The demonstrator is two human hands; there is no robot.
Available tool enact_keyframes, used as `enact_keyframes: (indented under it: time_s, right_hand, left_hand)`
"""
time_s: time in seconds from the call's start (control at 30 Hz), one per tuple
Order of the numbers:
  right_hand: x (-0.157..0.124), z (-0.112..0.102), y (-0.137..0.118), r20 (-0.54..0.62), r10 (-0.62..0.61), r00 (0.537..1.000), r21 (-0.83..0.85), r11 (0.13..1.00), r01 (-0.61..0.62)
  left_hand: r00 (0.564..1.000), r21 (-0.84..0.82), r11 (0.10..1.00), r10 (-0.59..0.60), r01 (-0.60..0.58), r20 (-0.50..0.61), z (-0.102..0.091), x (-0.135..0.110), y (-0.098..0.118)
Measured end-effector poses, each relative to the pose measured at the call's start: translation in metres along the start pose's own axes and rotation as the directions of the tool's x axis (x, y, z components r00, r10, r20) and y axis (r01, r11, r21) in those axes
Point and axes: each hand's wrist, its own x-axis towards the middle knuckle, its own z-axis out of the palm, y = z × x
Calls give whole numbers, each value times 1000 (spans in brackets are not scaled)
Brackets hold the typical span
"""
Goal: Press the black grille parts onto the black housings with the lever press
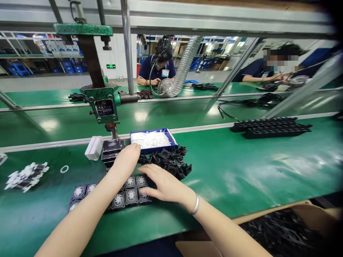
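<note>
My left hand is curled at the front left corner of a blue tray holding thin white pins. Its bent fingers are mostly hidden, so what they pinch cannot be made out. My right hand reaches in from the right, thumb and fingers spread apart, above the right end of rows of square black pieces with white swirl discs. The thumb tip lies over the end piece. Loose black plastic parts are heaped just beyond the right hand. My left forearm covers some of the square pieces.
A green press stands above a black block, beside a white block. White-and-black parts and a white ring lie left. Black strips lie back right; a carton stands front right. Two people work opposite.
</note>
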Motion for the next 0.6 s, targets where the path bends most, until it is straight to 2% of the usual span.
enact_keyframes:
  time_s: [0.1, 0.17, 0.3, 0.4, 0.5, 0.6]
  right_hand:
    - [18, -14, 17, -148, 81, 986, -142, 985, -103]
    - [34, -21, 30, -184, 120, 976, -260, 951, -166]
    - [63, -27, 59, -103, 136, 985, -451, 876, -168]
    - [76, -22, 77, -64, 146, 987, -528, 834, -157]
    - [81, -16, 81, -59, 134, 989, -544, 827, -144]
    - [80, -17, 81, -28, 83, 996, -519, 851, -86]
  left_hand:
    - [999, 38, 999, 34, -34, -1, 1, 25, 2]
    - [996, 39, 996, 87, -86, -26, 1, 31, -2]
    - [987, 31, 989, 148, -146, -71, 17, 36, -26]
    - [983, -18, 983, 181, -181, 3, 32, 44, -43]
    - [976, 18, 983, 180, -184, 120, 35, 46, -48]
    - [977, 68, 982, 164, -174, 133, 31, 47, -43]
